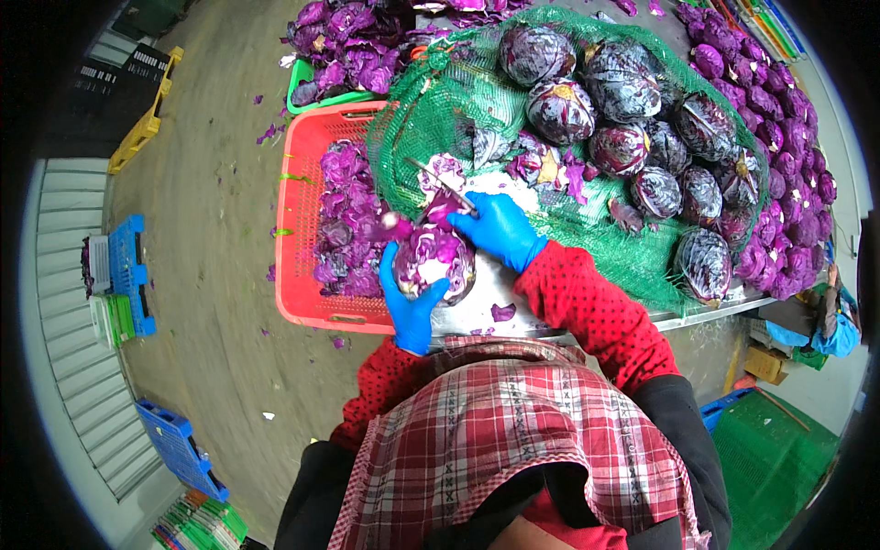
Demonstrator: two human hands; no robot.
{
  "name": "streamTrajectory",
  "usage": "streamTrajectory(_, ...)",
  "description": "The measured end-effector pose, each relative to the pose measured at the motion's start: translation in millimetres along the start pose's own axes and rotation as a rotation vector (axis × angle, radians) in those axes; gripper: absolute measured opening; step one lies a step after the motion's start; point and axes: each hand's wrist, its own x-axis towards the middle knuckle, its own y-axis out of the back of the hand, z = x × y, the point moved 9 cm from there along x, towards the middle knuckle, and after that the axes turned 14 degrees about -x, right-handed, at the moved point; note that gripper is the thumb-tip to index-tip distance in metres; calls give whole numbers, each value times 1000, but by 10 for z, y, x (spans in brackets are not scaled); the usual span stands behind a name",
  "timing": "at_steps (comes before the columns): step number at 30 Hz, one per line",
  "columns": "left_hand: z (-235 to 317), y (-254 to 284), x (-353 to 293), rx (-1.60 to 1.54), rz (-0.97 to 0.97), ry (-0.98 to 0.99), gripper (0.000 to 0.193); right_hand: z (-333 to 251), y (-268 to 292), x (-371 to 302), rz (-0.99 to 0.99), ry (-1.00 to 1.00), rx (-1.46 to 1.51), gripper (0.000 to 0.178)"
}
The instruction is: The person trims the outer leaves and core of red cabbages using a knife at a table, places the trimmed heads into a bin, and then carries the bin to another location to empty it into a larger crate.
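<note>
A red cabbage with purple and white leaves lies at the table's near left edge. My left hand, in a blue glove, grips it from the near left side, thumb and fingers spread around it. In my right hand, also gloved in blue, is a knife, its blade pointing to the far left above the cabbage. Purple leaf pieces beside the blade are blurred by motion. Just beyond, a cut piece of cabbage shows its white and purple inside.
A red crate of purple leaves stands left of the table; a green crate with more leaves lies behind. Whole dark cabbages rest on green netting. Trimmed cabbages are heaped far right. Blue pallets stand left.
</note>
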Motion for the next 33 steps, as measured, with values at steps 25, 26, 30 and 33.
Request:
streamTrajectory(25, 364, -225, 2, 817, -138, -238, 73, 134, -253, -662, -18, -19, -155, 46)
streamTrajectory(26, 418, -308, -54, 870, -172, -329, 72, 324, -306, -590, -71, -64, -129, 49)
streamTrajectory(30, 107, 98, -109, 506, -72, -240, 77, 563, -495, -392, -227, -133, 69, 53)
streamTrajectory(33, 41, 206, -102, 389, 3, -181, 76, -37, -282, -90, -135, 24, 140, 46)
